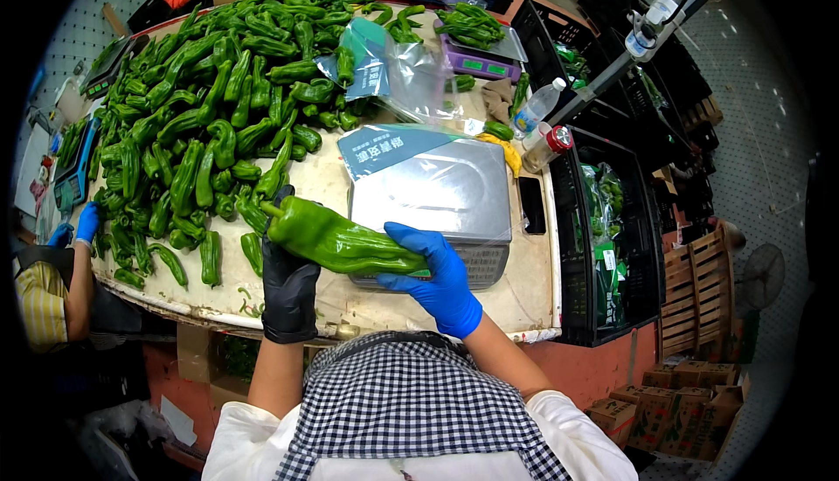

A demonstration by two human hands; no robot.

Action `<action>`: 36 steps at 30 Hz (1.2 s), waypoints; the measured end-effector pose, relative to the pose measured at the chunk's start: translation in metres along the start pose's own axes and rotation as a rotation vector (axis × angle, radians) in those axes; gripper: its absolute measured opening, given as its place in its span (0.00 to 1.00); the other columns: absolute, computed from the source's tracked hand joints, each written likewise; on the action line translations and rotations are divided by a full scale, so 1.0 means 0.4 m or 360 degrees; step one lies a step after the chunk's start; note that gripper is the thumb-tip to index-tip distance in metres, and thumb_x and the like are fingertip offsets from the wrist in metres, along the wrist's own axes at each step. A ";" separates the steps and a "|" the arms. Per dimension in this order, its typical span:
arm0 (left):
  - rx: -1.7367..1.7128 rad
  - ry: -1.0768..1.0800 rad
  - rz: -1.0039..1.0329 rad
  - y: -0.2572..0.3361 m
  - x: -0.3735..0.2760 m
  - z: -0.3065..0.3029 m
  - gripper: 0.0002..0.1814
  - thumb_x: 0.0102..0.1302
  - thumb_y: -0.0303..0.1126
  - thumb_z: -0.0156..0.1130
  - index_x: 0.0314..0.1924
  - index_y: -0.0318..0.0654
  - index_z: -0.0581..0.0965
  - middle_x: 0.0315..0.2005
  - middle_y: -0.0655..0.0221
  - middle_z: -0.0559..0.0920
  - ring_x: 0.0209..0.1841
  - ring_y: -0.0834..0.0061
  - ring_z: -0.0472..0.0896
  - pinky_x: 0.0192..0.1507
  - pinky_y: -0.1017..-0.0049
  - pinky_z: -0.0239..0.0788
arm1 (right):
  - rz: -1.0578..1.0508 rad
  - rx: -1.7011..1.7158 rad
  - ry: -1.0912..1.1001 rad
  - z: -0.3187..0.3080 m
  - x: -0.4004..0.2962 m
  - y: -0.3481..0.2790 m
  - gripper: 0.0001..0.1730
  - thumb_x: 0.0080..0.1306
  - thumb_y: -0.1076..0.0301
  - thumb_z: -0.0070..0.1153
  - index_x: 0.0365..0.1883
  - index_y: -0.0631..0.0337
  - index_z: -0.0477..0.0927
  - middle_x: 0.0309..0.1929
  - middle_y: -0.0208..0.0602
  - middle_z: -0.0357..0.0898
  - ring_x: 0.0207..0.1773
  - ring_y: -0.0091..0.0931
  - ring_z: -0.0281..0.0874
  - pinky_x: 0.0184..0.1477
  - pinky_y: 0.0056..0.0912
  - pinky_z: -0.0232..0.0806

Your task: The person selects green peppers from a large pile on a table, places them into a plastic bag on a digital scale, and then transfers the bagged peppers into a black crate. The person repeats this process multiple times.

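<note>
A large wrinkled green pepper point(344, 235) lies across both my hands, raised above the table's front part. My left hand point(288, 291), in a black glove, holds its stem end, with the fingers partly hidden behind it. In a blue glove, my right hand point(436, 278) pinches the other end between thumb and fingers. Just beyond the pepper sits a scale with a steel pan point(432, 192). A printed plastic bag point(387, 150) lies flat over the pan's far left corner. To the left spreads a big heap of green peppers point(196, 114).
More clear bags point(419, 81) lie behind my scale. On the right are a phone point(531, 206), a red-lidded jar point(549, 148), a plastic bottle point(539, 107) and a black crate point(613, 271) with bagged peppers. A purple scale point(482, 55) stands farther back. Other people work around the table.
</note>
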State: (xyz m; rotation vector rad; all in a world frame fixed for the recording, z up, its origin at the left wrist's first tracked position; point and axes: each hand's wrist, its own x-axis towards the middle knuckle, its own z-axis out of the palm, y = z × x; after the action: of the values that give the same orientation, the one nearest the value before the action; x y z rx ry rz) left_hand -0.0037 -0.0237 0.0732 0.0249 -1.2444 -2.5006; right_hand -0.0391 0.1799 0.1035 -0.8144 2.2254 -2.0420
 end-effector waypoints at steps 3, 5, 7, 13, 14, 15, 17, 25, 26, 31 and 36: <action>-0.0260 -0.0082 -0.0352 0.022 0.027 0.004 0.43 0.58 0.26 0.66 0.71 0.44 0.56 0.61 0.62 0.70 0.61 0.67 0.71 0.62 0.65 0.65 | 0.0218 0.0256 0.0009 0.023 -0.001 -0.037 0.26 0.59 0.72 0.66 0.56 0.61 0.72 0.54 0.40 0.77 0.55 0.27 0.76 0.55 0.28 0.72; -0.0575 -0.0125 -0.0487 0.042 0.020 0.036 0.39 0.63 0.37 0.64 0.70 0.40 0.58 0.61 0.60 0.71 0.59 0.68 0.73 0.59 0.68 0.68 | 0.0610 0.0673 -0.0092 0.018 -0.012 -0.021 0.22 0.67 0.61 0.58 0.55 0.61 0.73 0.44 0.38 0.79 0.43 0.24 0.79 0.43 0.23 0.73; -0.0685 -0.0055 -0.0565 0.037 0.016 0.036 0.38 0.65 0.42 0.63 0.69 0.37 0.59 0.60 0.60 0.71 0.57 0.69 0.74 0.57 0.69 0.69 | 0.0932 0.0903 -0.0254 0.013 -0.016 -0.002 0.25 0.71 0.50 0.47 0.54 0.61 0.73 0.34 0.36 0.80 0.31 0.20 0.77 0.32 0.20 0.71; -0.0602 0.0119 -0.0537 0.031 0.021 0.029 0.33 0.69 0.52 0.55 0.65 0.38 0.64 0.58 0.60 0.74 0.55 0.67 0.76 0.46 0.69 0.76 | 0.1321 0.0857 -0.0489 0.024 0.002 -0.013 0.39 0.73 0.34 0.23 0.47 0.58 0.79 0.17 0.29 0.72 0.15 0.16 0.63 0.17 0.17 0.58; -0.0623 0.0165 -0.0542 0.032 0.023 0.027 0.32 0.70 0.52 0.54 0.65 0.40 0.65 0.58 0.60 0.74 0.54 0.67 0.77 0.44 0.69 0.76 | 0.1310 0.0815 -0.0472 0.027 0.000 -0.010 0.39 0.73 0.34 0.23 0.47 0.58 0.79 0.17 0.29 0.72 0.15 0.17 0.62 0.18 0.18 0.58; -0.0643 0.0212 -0.0546 0.036 0.025 0.028 0.30 0.70 0.52 0.52 0.64 0.41 0.66 0.58 0.60 0.74 0.54 0.67 0.77 0.42 0.69 0.77 | 0.1300 0.0776 -0.0457 0.032 -0.002 -0.005 0.40 0.73 0.35 0.23 0.47 0.58 0.79 0.17 0.28 0.72 0.15 0.17 0.62 0.18 0.18 0.58; -0.0971 0.0080 -0.0544 0.011 0.027 -0.023 0.27 0.73 0.48 0.48 0.65 0.41 0.65 0.64 0.53 0.67 0.61 0.58 0.72 0.53 0.57 0.75 | 0.1280 0.0700 -0.0426 0.041 -0.002 -0.002 0.40 0.73 0.34 0.23 0.46 0.59 0.79 0.17 0.28 0.72 0.15 0.17 0.62 0.18 0.19 0.59; -0.1079 0.0213 -0.0560 -0.007 0.039 -0.038 0.30 0.73 0.51 0.47 0.68 0.40 0.62 0.62 0.52 0.70 0.61 0.60 0.72 0.59 0.60 0.70 | 0.1033 0.0648 -0.0256 0.072 0.004 -0.013 0.27 0.74 0.46 0.43 0.61 0.57 0.72 0.33 0.35 0.80 0.31 0.21 0.76 0.37 0.22 0.71; -0.0973 0.0164 -0.0533 -0.001 0.040 -0.021 0.31 0.72 0.50 0.50 0.67 0.40 0.63 0.59 0.55 0.72 0.58 0.62 0.74 0.59 0.61 0.70 | 0.0718 0.0290 -0.0245 0.071 0.006 -0.017 0.27 0.72 0.50 0.47 0.63 0.56 0.70 0.36 0.36 0.80 0.35 0.22 0.77 0.41 0.23 0.71; -0.0667 -0.0042 -0.0562 0.011 0.041 -0.016 0.38 0.65 0.49 0.62 0.67 0.37 0.61 0.48 0.62 0.78 0.50 0.69 0.77 0.58 0.63 0.70 | 0.0204 -0.0204 -0.0223 0.070 0.018 -0.030 0.30 0.67 0.61 0.59 0.66 0.57 0.67 0.45 0.35 0.81 0.44 0.24 0.80 0.50 0.28 0.72; -0.0741 0.0139 -0.0612 0.001 0.007 -0.038 0.30 0.66 0.38 0.62 0.65 0.39 0.64 0.45 0.69 0.78 0.47 0.72 0.78 0.51 0.67 0.74 | 0.0907 0.0246 -0.0316 0.064 0.030 -0.056 0.23 0.72 0.55 0.50 0.60 0.58 0.72 0.33 0.37 0.82 0.32 0.23 0.80 0.37 0.24 0.73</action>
State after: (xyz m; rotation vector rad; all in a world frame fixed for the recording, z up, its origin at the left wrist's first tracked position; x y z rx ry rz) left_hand -0.0035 -0.0364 0.0646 0.2787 -0.6436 -3.0228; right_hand -0.0324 0.1513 0.1244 -0.2991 1.8777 -1.7392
